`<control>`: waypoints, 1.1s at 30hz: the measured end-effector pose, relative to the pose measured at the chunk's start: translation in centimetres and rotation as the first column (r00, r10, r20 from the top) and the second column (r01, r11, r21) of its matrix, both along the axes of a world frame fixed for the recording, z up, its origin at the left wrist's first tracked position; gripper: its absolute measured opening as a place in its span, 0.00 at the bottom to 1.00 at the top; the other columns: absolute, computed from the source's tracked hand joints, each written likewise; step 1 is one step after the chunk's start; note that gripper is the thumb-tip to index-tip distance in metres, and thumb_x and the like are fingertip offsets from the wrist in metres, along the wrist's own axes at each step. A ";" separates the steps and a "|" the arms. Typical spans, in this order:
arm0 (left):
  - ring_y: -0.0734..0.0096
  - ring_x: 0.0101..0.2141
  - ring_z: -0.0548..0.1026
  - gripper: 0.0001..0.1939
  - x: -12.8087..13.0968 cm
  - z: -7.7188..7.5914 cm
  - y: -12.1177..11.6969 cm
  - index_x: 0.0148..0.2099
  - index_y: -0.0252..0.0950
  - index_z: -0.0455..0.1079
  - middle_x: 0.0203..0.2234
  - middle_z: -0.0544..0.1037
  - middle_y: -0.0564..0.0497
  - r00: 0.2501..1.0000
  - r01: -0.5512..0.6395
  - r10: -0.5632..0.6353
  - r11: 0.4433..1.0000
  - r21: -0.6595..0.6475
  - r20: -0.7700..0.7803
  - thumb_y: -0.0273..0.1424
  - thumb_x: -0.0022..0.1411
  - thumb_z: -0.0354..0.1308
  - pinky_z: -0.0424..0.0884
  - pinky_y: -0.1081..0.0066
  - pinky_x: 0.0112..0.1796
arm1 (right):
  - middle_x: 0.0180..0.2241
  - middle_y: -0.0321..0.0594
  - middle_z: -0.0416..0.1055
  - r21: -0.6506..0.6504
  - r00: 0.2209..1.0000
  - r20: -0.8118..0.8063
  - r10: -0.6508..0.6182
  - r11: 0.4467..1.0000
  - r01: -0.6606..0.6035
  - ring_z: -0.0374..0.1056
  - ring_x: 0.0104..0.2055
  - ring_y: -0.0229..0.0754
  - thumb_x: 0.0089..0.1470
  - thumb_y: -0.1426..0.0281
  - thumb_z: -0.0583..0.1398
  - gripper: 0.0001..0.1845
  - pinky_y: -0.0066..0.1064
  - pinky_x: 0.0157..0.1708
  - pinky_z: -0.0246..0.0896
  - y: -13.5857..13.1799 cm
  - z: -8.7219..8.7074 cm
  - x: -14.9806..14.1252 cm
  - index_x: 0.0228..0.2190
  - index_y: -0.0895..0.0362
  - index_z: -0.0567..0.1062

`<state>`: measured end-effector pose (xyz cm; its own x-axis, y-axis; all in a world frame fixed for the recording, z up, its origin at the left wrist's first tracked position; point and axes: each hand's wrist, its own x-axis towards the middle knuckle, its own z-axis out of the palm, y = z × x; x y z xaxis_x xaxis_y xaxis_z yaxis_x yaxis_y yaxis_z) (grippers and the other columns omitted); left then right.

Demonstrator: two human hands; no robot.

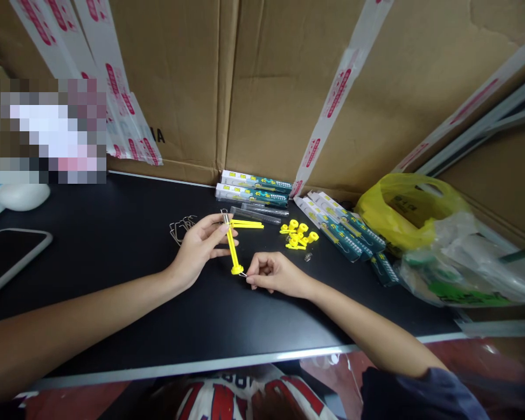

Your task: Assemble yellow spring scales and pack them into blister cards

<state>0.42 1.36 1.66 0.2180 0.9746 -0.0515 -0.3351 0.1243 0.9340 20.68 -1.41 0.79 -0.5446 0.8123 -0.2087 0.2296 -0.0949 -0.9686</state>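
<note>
My left hand [200, 246] grips a slim yellow spring scale [233, 251] near its top, where a metal loop sticks up. The scale hangs tilted, its round yellow end cap lowest. At that cap, thumb and forefinger of my right hand [279, 275] pinch a small metal hook [243, 275]. Behind the left hand lie yellow strips [248, 224] and, to its left, a tangle of wire hooks [177, 228]. Small yellow caps and clips [298, 234] are piled beyond the right hand, close to some tiny springs [308, 256].
Clear tubes [262, 214] lie before two stacked printed boxes [252, 195]. More boxes [332, 226] lean right, near a yellow plastic bag [402, 216] and a clear bag [459, 262]. A phone-like device [13, 256] rests on the black table [227, 326] at left. Cardboard [280, 87] walls the back.
</note>
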 end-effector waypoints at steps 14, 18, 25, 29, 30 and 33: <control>0.77 0.28 0.74 0.18 0.2 -1.3 0.1 0.44 0.35 0.67 0.28 0.73 0.54 0.972 0.165 -0.171 0.985 -0.046 -0.160 0.42 0.57 0.61 0.72 0.76 0.27 | 0.24 0.34 0.69 0.207 0.980 0.186 0.075 0.972 -0.114 0.64 0.25 0.33 0.55 0.60 0.61 0.14 0.24 0.27 0.58 -0.1 0.8 0.3 0.29 0.60 0.72; 0.76 0.25 0.75 0.17 0.3 -1.7 0.3 0.40 0.35 0.65 0.27 0.73 0.55 0.952 0.220 -0.223 0.975 -0.036 -0.211 0.41 0.56 0.61 0.72 0.75 0.26 | 0.24 0.34 0.70 0.448 0.913 0.400 -0.081 0.886 -0.118 0.63 0.24 0.33 0.58 0.64 0.58 0.11 0.24 0.26 0.55 1.1 1.3 1.6 0.29 0.59 0.73; 0.76 0.24 0.75 0.16 0.4 -2.0 0.2 0.38 0.34 0.63 0.27 0.73 0.55 0.928 0.295 -0.286 0.955 0.000 -0.239 0.41 0.56 0.60 0.71 0.77 0.23 | 0.30 0.36 0.75 0.675 0.484 0.703 -0.522 0.703 -0.223 0.68 0.30 0.38 0.54 0.70 0.59 0.04 0.26 0.27 0.50 3.1 4.5 5.8 0.30 0.55 0.74; 0.76 0.24 0.75 0.15 0.5 -2.0 0.2 0.37 0.34 0.63 0.26 0.73 0.55 0.920 0.312 -0.298 0.950 0.017 -0.253 0.40 0.57 0.60 0.71 0.77 0.23 | 0.36 0.37 0.75 0.555 0.334 0.828 -0.451 0.747 -0.366 0.69 0.33 0.39 0.53 0.73 0.58 0.05 0.26 0.26 0.48 2.7 5.4 7.2 0.31 0.54 0.74; 0.76 0.24 0.75 0.15 0.5 -2.0 0.2 0.37 0.34 0.63 0.26 0.73 0.55 0.919 0.315 -0.299 0.949 0.021 -0.258 0.40 0.57 0.60 0.71 0.77 0.23 | 0.37 0.38 0.75 0.543 0.314 0.838 -0.447 0.744 -0.390 0.69 0.34 0.39 0.52 0.74 0.58 0.05 0.26 0.26 0.47 2.6 5.4 7.3 0.32 0.54 0.74; 0.77 0.23 0.75 0.15 0.5 -2.0 0.2 0.36 0.35 0.62 0.26 0.73 0.55 0.917 0.314 -0.297 0.949 0.026 -0.267 0.39 0.57 0.60 0.70 0.77 0.23 | 0.37 0.39 0.75 0.529 0.279 0.848 -0.450 0.732 -0.428 0.70 0.35 0.40 0.51 0.75 0.57 0.06 0.27 0.25 0.45 2.4 5.2 7.2 0.32 0.55 0.72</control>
<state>0.89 1.55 -0.34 0.4936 0.8657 -0.0828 -0.0387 0.1170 0.9924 27.91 0.95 5.97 -0.3202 0.9467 -0.0342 0.9373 0.3219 0.1336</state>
